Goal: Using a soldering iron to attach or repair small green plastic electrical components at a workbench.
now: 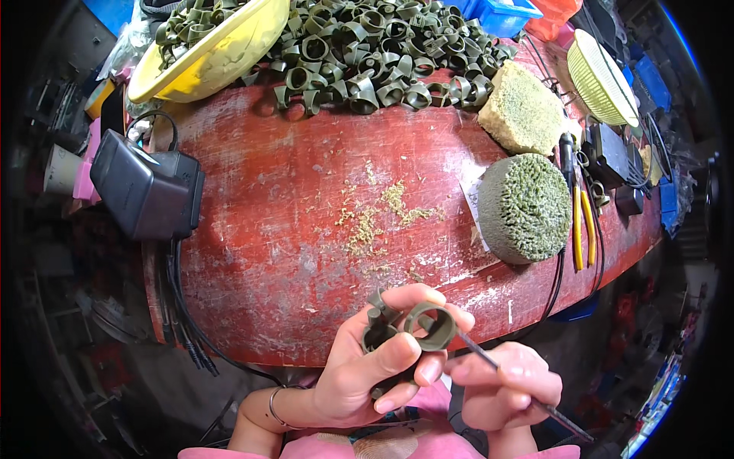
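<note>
My left hand (pixel 359 367), fingers curled, holds an olive-green plastic piece (pixel 430 329) with ringed openings at the lower middle of the head view. Just right of it, my right hand (pixel 508 390) grips a thin dark rod (pixel 563 421), pinched between thumb and fingers. The rod's upper end reaches the right side of the piece; whether it enters the piece or only touches it I cannot tell. Both hands are over the near edge of a scuffed red table (pixel 306 199).
A pile of similar pieces (pixel 367 61) and a yellow basin (pixel 183 73) lie at the back. Rightward are a beige sponge (pixel 520 107), a green foam cylinder (pixel 535 206), yellow-handled pliers (pixel 587 226) and a pale basket (pixel 604 76). A dark power unit (pixel 145 183) with cables stands left.
</note>
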